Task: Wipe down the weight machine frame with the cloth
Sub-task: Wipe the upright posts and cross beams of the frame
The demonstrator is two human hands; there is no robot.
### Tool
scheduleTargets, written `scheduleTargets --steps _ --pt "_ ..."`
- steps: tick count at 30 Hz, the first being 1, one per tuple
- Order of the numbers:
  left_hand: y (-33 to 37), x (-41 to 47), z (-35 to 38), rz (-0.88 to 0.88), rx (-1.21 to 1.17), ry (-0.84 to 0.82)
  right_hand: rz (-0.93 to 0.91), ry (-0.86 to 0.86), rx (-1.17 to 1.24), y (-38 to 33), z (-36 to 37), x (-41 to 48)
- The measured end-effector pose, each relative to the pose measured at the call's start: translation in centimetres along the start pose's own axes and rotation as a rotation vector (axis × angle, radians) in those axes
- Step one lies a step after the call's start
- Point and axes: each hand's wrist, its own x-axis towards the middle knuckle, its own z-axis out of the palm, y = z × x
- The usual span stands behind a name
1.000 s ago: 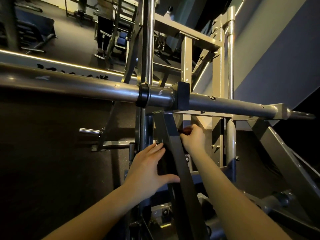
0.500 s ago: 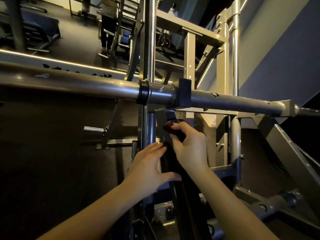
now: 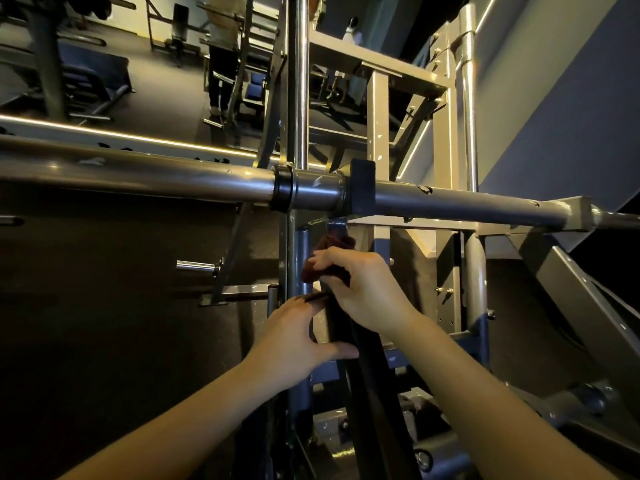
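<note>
A dark slanted strut (image 3: 370, 382) of the weight machine frame rises from the bottom centre toward the horizontal steel bar (image 3: 138, 178). My right hand (image 3: 363, 289) grips a dark red cloth (image 3: 334, 244) and holds it against the upper part of that strut, just below the bar's black collar. My left hand (image 3: 298, 334) lies flat against the strut's left side a little lower, fingers straight and thumb spread across it. Most of the cloth is hidden under my right fingers.
A chrome upright post (image 3: 298, 81) and beige uprights (image 3: 377, 133) stand behind the bar. A short chrome peg (image 3: 195, 265) sticks out at the left. A grey angled brace (image 3: 588, 299) runs down on the right. Other gym machines and a standing person (image 3: 225, 57) are far back.
My right hand has come round from behind the strut onto its front and slid across with the cloth, which now shows above my fingers. My left hand has kept its place.
</note>
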Motion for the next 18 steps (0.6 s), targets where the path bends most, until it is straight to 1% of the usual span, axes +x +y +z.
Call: scheduleTargets --steps 2,4,7,9,11,13,15,18 --pt "-0.4 -0.6 -0.2 -0.035 -0.063 -0.038 0.049 0.055 0.088 -1.2 -0.7 -1.6" --pt "-1.1 -1.4 -0.6 -0.056 -0.118 -0.02 0.16 0.18 0.212 -1.9 -1.5 -3.6" --pt "-1.3 -2.5 -1.8 -0.049 -0.156 0.152 0.339 0.401 0.387 -2.3 -2.6 -5.3" --pt "-0.4 -3.0 -2.3 0.039 -0.215 0.304 0.44 0.482 0.511 -2.9 -2.9 -5.3" --pt "1.1 -3.1 -2.5 0.115 -0.233 0.364 0.502 0.475 0.609 -3.9 -2.8 -4.8" --pt "2.2 -2.8 -2.6 0.146 -0.272 0.332 0.513 0.427 0.672 -4.9 -2.2 -4.3" --pt "2.6 -2.4 -3.0 0.133 -0.368 0.298 0.492 0.364 0.755 -5.5 -1.5 -4.1" --pt "2.5 -2.2 -3.8 0.091 -0.507 0.309 0.47 0.312 0.848 -5.8 -1.0 -4.0"
